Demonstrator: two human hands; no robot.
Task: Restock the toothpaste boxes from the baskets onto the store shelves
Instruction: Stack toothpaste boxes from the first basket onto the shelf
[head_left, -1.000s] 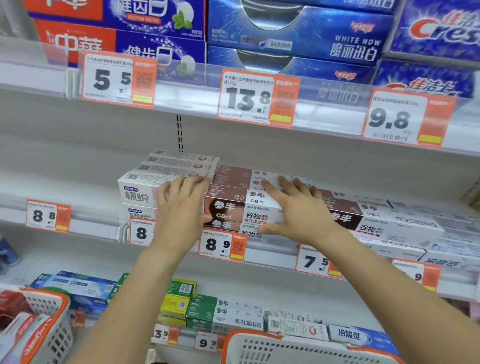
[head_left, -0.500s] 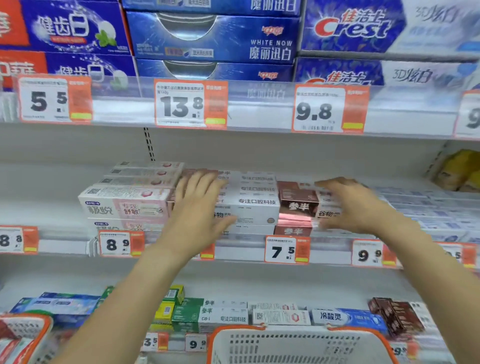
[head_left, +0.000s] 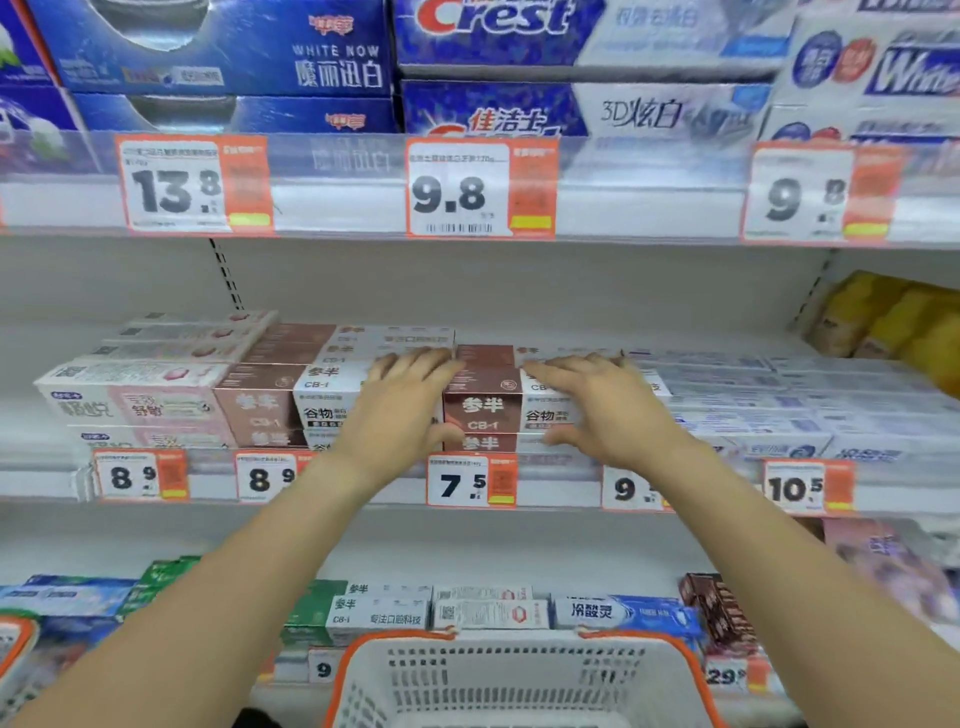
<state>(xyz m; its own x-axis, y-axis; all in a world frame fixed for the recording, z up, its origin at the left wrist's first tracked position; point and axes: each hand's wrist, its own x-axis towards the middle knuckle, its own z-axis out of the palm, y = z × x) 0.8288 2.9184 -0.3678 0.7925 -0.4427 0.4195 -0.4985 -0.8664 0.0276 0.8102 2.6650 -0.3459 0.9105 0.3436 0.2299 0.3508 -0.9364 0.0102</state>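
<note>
Squaring up stock on the middle shelf; both arms reach over the white basket (head_left: 519, 675), which sits nearest, below the wrists; what it holds is out of view.

Left hand (head_left: 402, 410): fingers straight, laid flat across the face of the brown-and-white toothpaste boxes (head_left: 483, 405), thumb tucked under near the lower front edge. Pressing, not gripping. Right hand (head_left: 608, 405): fingers spread and straight, resting on the same stack just to the right of the left hand, thumb low. Nothing pinched in either hand.

Change: a second ago both hands worked a stack above the 8.9 tag; that stack (head_left: 291, 400) now stands to the left of the left hand, and the hands have slid right onto the boxes above the 7.5 price tag (head_left: 471, 480). The view has swung right with them.

Reading: the left stack looks settled; the job has moved on to aligning the neighbouring column, so this is tidying, not loading.

Beyond the right hand, pale blue-white boxes (head_left: 779, 405) run along the shelf. Above the hands, the upper shelf carries blue boxes (head_left: 234, 47) behind the 13.8 and 9.8 tags.
</note>
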